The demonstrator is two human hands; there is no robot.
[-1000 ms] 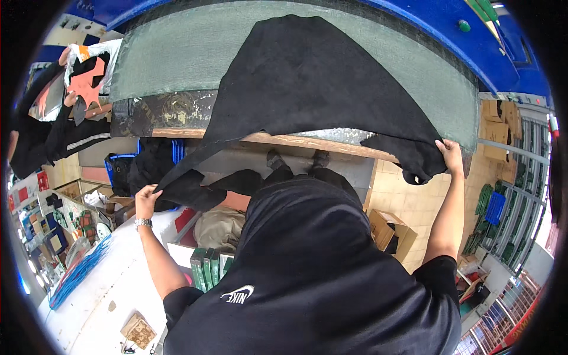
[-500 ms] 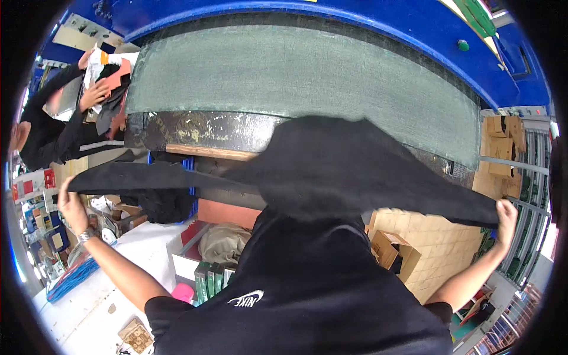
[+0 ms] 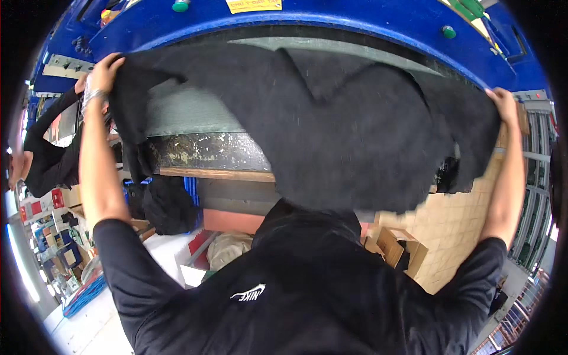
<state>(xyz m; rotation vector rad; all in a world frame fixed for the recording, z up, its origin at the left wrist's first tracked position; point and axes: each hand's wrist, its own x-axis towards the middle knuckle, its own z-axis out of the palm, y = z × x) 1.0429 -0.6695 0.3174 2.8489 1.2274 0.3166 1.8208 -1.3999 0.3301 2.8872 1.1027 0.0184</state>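
A large, limp black sheet [image 3: 355, 136] with an irregular outline, cloth or leather by its look, is spread wide between my hands. My left hand [image 3: 105, 72] is closed on its far left corner, and my right hand [image 3: 506, 106] pinches its far right edge. Beneath it lies the green-grey bed [image 3: 195, 112] of a blue machine, mostly covered, with a strip bare at the left. The near part of the sheet hangs over the bed's front edge toward my chest. Its lower edge is blurred by motion.
The blue machine body [image 3: 378, 22] with green knobs rises along the far side. A co-worker in black [image 3: 50, 148] is at the left. A dark bundle [image 3: 170, 204] hangs below the bed; a white table [image 3: 94, 319] is near left, and an open cardboard box [image 3: 408, 248] stands near right.
Both my arms have swung forward and up, carrying the sheet from in front of my chest out over the bed. It has opened from a narrow stretched band into a broad spread.
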